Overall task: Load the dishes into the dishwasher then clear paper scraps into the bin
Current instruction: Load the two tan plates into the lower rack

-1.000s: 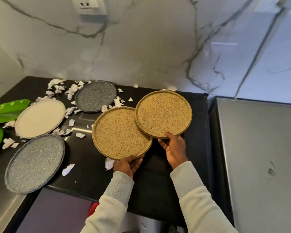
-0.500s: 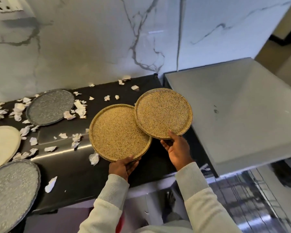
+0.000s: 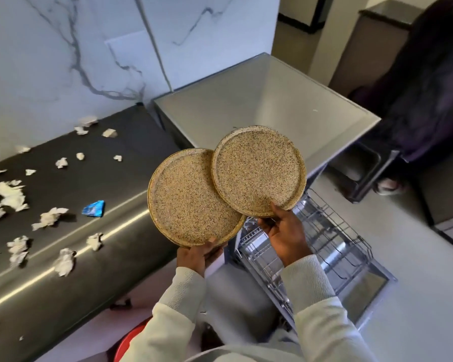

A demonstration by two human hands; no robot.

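- Over on the dark counter (image 3: 110, 184), a blue wrapper (image 3: 93, 208) lies among torn paper scraps (image 3: 11, 194); its print is too blurred to read.
- A wire dishwasher rack (image 3: 330, 246) stands pulled out low on the right, partly hidden by the right hand (image 3: 285, 231) and its sleeve.
- The left hand (image 3: 198, 257) grips the near rim of the left plate (image 3: 188, 202), thumb on top.
- The right hand pinches the near rim of the right plate (image 3: 256, 168), which overlaps the left plate's edge.
- Both plates are round, tan and speckled, with raised rims, and are held in the air past the counter's end, above the rack.
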